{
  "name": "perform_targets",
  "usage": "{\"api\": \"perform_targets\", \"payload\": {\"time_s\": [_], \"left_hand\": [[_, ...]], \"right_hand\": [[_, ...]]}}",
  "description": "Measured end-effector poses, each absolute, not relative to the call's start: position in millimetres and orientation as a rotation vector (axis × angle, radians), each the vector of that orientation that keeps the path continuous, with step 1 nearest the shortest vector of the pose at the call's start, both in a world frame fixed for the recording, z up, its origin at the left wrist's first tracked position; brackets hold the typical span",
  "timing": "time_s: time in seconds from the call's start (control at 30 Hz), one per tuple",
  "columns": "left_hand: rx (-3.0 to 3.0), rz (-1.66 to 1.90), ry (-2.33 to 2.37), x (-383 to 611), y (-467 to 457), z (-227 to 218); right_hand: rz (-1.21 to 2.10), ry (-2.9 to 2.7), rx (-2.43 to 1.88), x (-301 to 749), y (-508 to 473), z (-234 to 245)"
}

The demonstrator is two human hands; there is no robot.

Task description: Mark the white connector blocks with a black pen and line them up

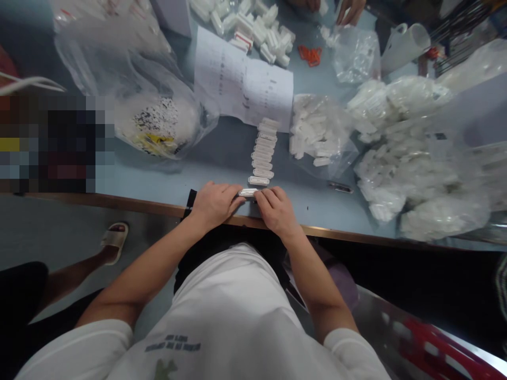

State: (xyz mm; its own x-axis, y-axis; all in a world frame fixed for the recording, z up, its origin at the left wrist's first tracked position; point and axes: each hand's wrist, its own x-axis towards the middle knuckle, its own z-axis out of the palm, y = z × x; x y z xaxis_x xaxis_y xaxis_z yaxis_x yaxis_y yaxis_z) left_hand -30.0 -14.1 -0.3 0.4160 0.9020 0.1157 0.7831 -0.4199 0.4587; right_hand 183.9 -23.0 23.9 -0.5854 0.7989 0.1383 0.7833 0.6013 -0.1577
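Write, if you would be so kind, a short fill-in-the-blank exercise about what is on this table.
1. The left hand and right hand meet over one small white piece at the ____ edge of the pale blue table.
2. A clear plastic bag of white pieces lies to the ____ of the row of similar pieces.
3. A printed sheet of ____ lies beyond that row.
4. On the floor at left, a nearby person's foot wears a white ____.

Missing words: near; right; paper; sandal.

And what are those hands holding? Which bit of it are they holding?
The left hand and the right hand hold one small white labelled piece together, by its two opposite ends.
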Motion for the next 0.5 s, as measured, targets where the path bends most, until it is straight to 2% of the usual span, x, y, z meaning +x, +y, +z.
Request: {"api": "perform_targets", "payload": {"time_s": [0.4, 0.5], "left_hand": [[2.37, 0.475, 1.466, -30, -14, 0], [2.328, 0.489, 1.457, -29, -14, 0]], "right_hand": [[0.081, -2.621, -1.278, 195, -31, 17], [0.159, -2.671, -1.247, 194, -30, 14]]}}
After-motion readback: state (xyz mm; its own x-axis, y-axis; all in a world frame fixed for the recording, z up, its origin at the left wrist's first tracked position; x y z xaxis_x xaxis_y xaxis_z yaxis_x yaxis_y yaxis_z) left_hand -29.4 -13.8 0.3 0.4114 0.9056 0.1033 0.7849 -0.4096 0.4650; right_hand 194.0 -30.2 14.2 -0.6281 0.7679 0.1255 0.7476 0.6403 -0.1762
